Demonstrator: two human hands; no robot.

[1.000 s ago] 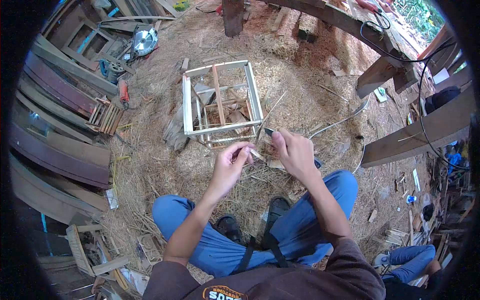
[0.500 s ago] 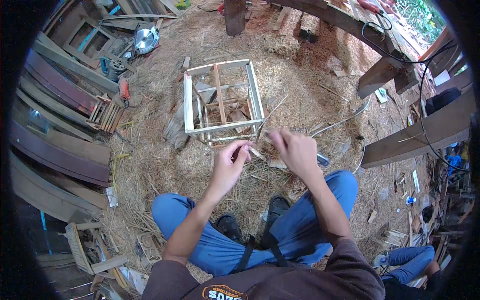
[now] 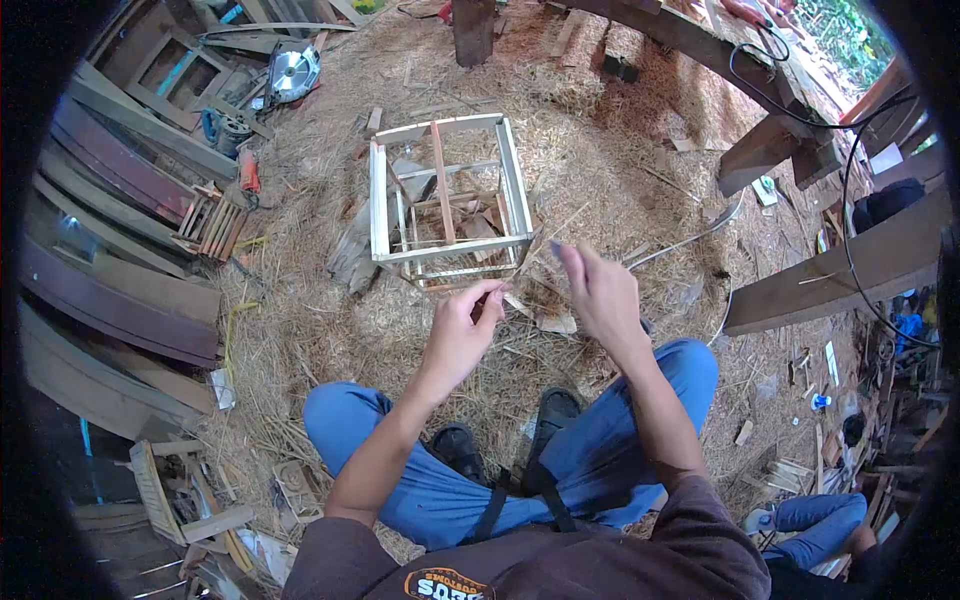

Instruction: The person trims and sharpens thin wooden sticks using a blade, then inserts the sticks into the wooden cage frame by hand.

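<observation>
My left hand (image 3: 468, 325) pinches the near end of a thin wooden strip (image 3: 552, 238), which slants up and to the right. My right hand (image 3: 603, 295) is closed around a small tool whose dark tip (image 3: 558, 246) shows past the fingers; the rest of it is hidden. Just beyond both hands a pale wooden frame (image 3: 380, 205) stands on the ground, with a reddish slat (image 3: 442, 185) across its top. Wood offcuts (image 3: 556, 324) lie on the shavings between my hands.
Curved boards (image 3: 120, 310) line the left side. A circular saw (image 3: 292, 76) and a red tool (image 3: 249, 172) rest at the upper left. Heavy beams (image 3: 850, 270) with a black cable (image 3: 850, 200) stand at the right. Another person's legs (image 3: 820, 525) show at the lower right.
My right hand has moved slightly up and turned, apart from the left, so the tool's dark tip now shows. My left hand stays nearly in place on the strip.
</observation>
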